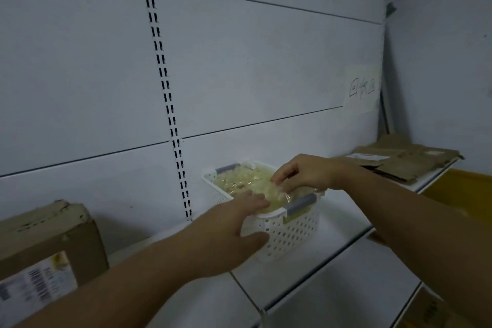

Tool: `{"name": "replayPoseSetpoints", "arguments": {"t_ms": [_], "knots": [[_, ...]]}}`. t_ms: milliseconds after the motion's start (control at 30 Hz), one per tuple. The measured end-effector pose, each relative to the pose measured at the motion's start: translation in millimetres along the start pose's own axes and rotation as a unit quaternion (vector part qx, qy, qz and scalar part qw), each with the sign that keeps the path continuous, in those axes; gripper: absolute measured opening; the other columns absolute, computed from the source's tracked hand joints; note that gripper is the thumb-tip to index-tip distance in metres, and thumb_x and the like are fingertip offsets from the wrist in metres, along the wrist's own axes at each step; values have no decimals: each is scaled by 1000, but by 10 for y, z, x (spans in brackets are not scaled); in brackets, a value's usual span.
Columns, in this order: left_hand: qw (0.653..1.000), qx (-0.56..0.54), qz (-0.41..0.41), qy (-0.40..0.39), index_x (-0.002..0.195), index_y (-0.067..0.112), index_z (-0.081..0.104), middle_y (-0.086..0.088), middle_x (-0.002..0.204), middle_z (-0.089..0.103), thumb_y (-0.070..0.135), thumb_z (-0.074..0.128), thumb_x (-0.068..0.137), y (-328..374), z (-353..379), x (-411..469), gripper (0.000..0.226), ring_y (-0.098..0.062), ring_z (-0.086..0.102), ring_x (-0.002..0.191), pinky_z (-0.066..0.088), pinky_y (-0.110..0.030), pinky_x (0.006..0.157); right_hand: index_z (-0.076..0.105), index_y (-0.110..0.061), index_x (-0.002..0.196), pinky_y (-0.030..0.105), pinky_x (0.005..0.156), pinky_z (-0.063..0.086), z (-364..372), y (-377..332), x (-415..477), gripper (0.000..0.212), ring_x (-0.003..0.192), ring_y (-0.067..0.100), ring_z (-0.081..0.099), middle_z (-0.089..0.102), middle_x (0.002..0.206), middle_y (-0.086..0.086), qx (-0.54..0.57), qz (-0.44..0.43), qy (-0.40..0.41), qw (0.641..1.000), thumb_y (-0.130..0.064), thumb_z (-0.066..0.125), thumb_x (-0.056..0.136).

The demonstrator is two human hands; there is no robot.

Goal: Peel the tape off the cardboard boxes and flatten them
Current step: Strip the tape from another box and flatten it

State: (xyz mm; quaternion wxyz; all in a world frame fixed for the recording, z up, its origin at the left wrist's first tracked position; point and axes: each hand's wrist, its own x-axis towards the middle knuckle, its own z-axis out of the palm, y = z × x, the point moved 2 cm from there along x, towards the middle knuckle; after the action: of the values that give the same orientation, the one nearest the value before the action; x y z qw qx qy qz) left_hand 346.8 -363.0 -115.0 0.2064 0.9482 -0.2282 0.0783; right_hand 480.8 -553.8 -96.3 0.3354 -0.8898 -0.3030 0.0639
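- While the left hand [239, 224] grips the white basket [292, 234] at its near rim, thumb against the perforated wall and fingers over the edge, the right hand [303, 173] sits over the top.
- Its fingers curl down into the crumpled tape [239, 181] filling the basket, holding a wad.
- The basket stands on a white shelf [332, 274].
- A labelled cardboard box [48, 242] sits at far left, well apart from the basket.
- Flattened cardboard [407, 162] lies stacked at far right.
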Motion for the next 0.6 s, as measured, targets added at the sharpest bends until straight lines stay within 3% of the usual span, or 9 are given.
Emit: {"name": "replayPoseSetpoints", "arguments": {"t_ms": [67, 167, 233, 333, 500, 600], "knots": [[1000, -5, 1, 1, 138, 38, 34, 18, 143, 38, 43, 53, 90, 48, 96, 73, 52, 4, 34, 112, 34, -9, 89, 72, -25, 102, 17, 81, 48, -29, 28, -41, 24, 99, 6, 62, 68, 110, -9, 105, -8, 58, 993, -15, 67, 81], [1000, 8, 6, -2, 141, 35, 31, 10, 145, 38, 41, 53, 90, 50, 154, 137, 56, -3, 38, 117, 35, -18, 93, 71, -14, 101, 25, 81, 50, -55, 78, -114, 22, 100, 16, 61, 69, 109, 3, 306, -25, 145, 941, -6, 60, 84], [1000, -18, -2, -15, 142, 35, 26, 9, 145, 39, 39, 56, 89, 18, 147, 149, 61, -10, 44, 122, 43, -22, 95, 72, -11, 94, 34, 88, 47, -52, 84, -134, 16, 97, 20, 60, 69, 106, 8, 345, -19, 195, 918, -13, 57, 88], [997, -74, -16, -17, 142, 35, 26, 9, 141, 44, 36, 60, 87, -11, 114, 155, 64, -13, 52, 117, 50, -26, 92, 69, -8, 82, 36, 97, 42, -69, 50, -142, 31, 97, 20, 63, 71, 94, 8, 457, -5, 259, 851, -25, 46, 95], [1000, -32, 0, 1, 137, 28, 42, 12, 134, 42, 35, 60, 87, -25, 65, 192, 53, -10, 47, 117, 44, -20, 92, 64, -8, 70, 29, 89, 47, -280, -41, -322, 34, 78, 16, 64, 69, 80, 8, 415, -15, 419, 807, -20, 46, 96], [1000, 3, 16, 3, 129, 27, 51, 11, 120, 36, 35, 61, 85, 1, 46, 230, 45, -9, 46, 110, 41, -18, 87, 61, -8, 69, 29, 79, 49, -409, -119, -415, 33, 68, 15, 62, 68, 71, 7, 336, 9, 421, 842, -22, 47, 95]]}}
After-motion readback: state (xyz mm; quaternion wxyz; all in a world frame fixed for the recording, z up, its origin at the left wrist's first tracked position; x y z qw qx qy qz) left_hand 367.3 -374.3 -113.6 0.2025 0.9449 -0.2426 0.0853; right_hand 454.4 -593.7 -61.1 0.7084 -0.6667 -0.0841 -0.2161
